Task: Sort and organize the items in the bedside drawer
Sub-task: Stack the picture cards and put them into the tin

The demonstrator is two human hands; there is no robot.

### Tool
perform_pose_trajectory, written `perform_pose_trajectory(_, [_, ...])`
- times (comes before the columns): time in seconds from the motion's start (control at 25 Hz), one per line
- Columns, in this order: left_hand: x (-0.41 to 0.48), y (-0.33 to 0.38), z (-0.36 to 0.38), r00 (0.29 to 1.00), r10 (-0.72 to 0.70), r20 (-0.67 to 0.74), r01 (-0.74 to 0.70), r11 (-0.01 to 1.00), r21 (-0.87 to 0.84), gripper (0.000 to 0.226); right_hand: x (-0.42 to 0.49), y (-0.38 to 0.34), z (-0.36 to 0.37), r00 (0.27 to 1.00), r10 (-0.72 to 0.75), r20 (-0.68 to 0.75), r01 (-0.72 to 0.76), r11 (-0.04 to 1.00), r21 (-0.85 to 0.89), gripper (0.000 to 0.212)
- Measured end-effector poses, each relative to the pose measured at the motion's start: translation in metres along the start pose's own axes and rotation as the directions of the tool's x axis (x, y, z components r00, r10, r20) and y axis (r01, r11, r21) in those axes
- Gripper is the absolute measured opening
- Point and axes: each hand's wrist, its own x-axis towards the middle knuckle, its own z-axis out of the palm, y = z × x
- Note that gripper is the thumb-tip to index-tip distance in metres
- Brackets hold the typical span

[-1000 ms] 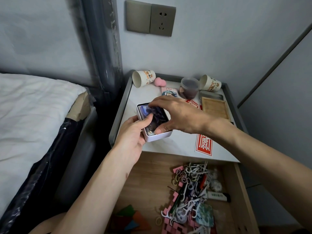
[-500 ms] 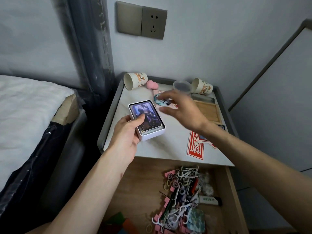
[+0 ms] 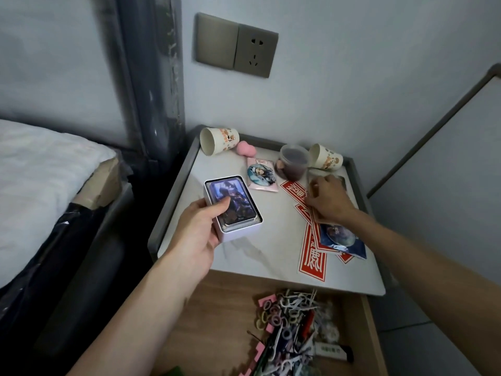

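Note:
My left hand (image 3: 195, 234) grips a white box (image 3: 238, 234) on the left of the nightstand top (image 3: 271, 240), thumb on the stack of picture cards (image 3: 233, 204) inside it. Over at the right, my right hand (image 3: 329, 199) lies knuckles-up over red paper stickers (image 3: 311, 256). Its fingers bend down and hide whatever is under them. Below the top, the open wooden drawer (image 3: 217, 308) holds a tangled pile of hair ties, floss picks and pink foam pieces (image 3: 290, 329).
Two paper cups (image 3: 218, 139) (image 3: 325, 157) lie on their sides at the back, with a pink heart sponge (image 3: 244, 148), a plastic jar (image 3: 294, 162) and a round badge on a pink card (image 3: 261, 173). A blue badge packet (image 3: 341, 237) lies under my right wrist. The bed (image 3: 40, 172) is at left.
My right hand left the card box and travelled right across the top to the stickers. My left hand kept hold of the box.

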Motion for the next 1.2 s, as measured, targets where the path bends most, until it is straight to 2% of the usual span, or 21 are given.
perform_pose_trajectory(0.12, [-0.002, -0.003, 0.003, 1.0, -0.007, -0.001, 0.007, 1.0, 0.007, 0.034, -0.003, -0.005, 0.003, 0.996, -0.084, -0.037, 0.086, 0.995, 0.046, 0.038])
perform_pose_trajectory(0.24, [-0.002, -0.004, 0.003, 1.0, -0.004, 0.005, 0.004, 1.0, 0.023, 0.032, 0.008, -0.004, 0.0, 0.982, -0.053, -0.182, 0.057, 0.998, 0.016, 0.039])
perform_pose_trajectory(0.32, [-0.002, -0.005, 0.002, 1.0, -0.004, 0.013, 0.004, 0.999, 0.041, 0.032, 0.021, 0.001, 0.0, 0.983, -0.004, -0.185, -0.001, 1.0, -0.027, 0.04])
perform_pose_trajectory(0.44, [-0.001, -0.005, 0.001, 1.0, -0.008, 0.016, 0.007, 0.999, 0.052, 0.032, 0.033, 0.003, 0.001, 0.992, 0.005, -0.124, -0.021, 0.992, -0.126, 0.028])
perform_pose_trajectory(0.6, [0.002, -0.004, -0.001, 1.0, -0.004, 0.016, 0.003, 0.998, 0.065, 0.033, 0.028, 0.003, -0.002, 0.966, -0.16, -0.201, 0.099, 0.954, -0.283, 0.029])
perform_pose_trajectory(0.72, [0.001, -0.008, -0.001, 1.0, -0.007, 0.01, 0.006, 0.996, 0.088, 0.033, 0.008, 0.007, -0.021, 0.94, -0.238, -0.245, 0.185, 0.958, -0.219, 0.034])
perform_pose_trajectory(0.8, [-0.001, -0.013, -0.002, 1.0, -0.015, 0.01, 0.014, 0.995, 0.102, 0.034, -0.016, 0.004, -0.038, 0.904, -0.329, -0.272, 0.284, 0.939, -0.193, 0.025])
perform_pose_trajectory(0.88, [-0.004, -0.019, -0.002, 0.999, -0.027, 0.026, 0.024, 0.992, 0.121, 0.035, -0.053, -0.009, -0.064, 0.871, -0.37, -0.324, 0.359, 0.928, -0.097, 0.013])
perform_pose_trajectory(0.96, [-0.008, -0.026, -0.001, 0.999, -0.037, 0.035, 0.032, 0.991, 0.132, 0.038, -0.094, -0.028, -0.087, 0.869, -0.335, -0.365, 0.382, 0.922, 0.062, 0.011])
perform_pose_trajectory(1.04, [-0.015, -0.034, 0.004, 0.997, -0.052, 0.051, 0.045, 0.989, 0.143, 0.041, -0.126, -0.037, -0.092, 0.906, -0.22, -0.361, 0.356, 0.857, 0.372, 0.018])
perform_pose_trajectory(1.12, [-0.021, -0.041, 0.007, 0.995, -0.066, 0.08, 0.052, 0.985, 0.166, 0.043, -0.142, -0.044, -0.079, 0.975, -0.043, -0.219, 0.199, 0.613, 0.764, 0.027])
perform_pose_trajectory(1.2, [-0.026, -0.048, 0.009, 0.992, -0.081, 0.098, 0.06, 0.978, 0.199, 0.041, -0.153, -0.051, -0.059, 0.997, 0.067, 0.04, -0.06, 0.337, 0.939, 0.038])
